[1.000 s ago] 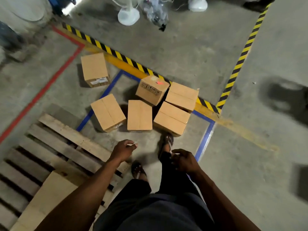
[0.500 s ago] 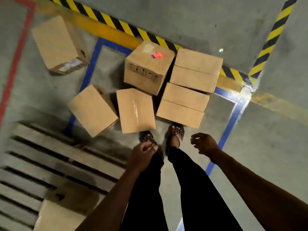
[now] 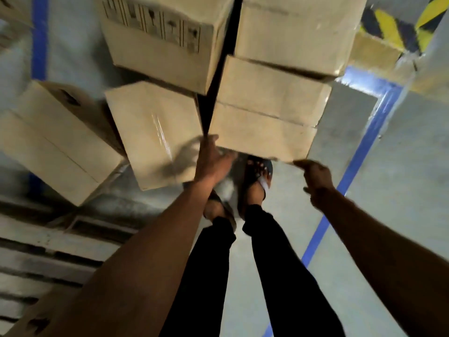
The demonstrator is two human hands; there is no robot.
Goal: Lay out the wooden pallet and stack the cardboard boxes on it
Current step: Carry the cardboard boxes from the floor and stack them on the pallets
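A: Head view, status? Wooden pallet (image 3: 36,249) lies flat on the floor at lower left, a cardboard piece (image 3: 26,322) on its near corner. No box stacked on it; 5 cardboard boxes sit on the concrete floor (image 3: 388,190) inside the blue tape (image 3: 352,171).

B: Hands?

A: Both reach for the nearest box (image 3: 264,117). Left hand (image 3: 213,161), fingers straight and spread, is at its near left corner. Right hand (image 3: 315,176), fingers curled, is at its near right corner; contact cannot be told. Judged: all stacking remains.

B: Limits?

A: Motion blur throughout. The marked box (image 3: 160,42) is cut off at the top; the pallet's extent is out of frame.
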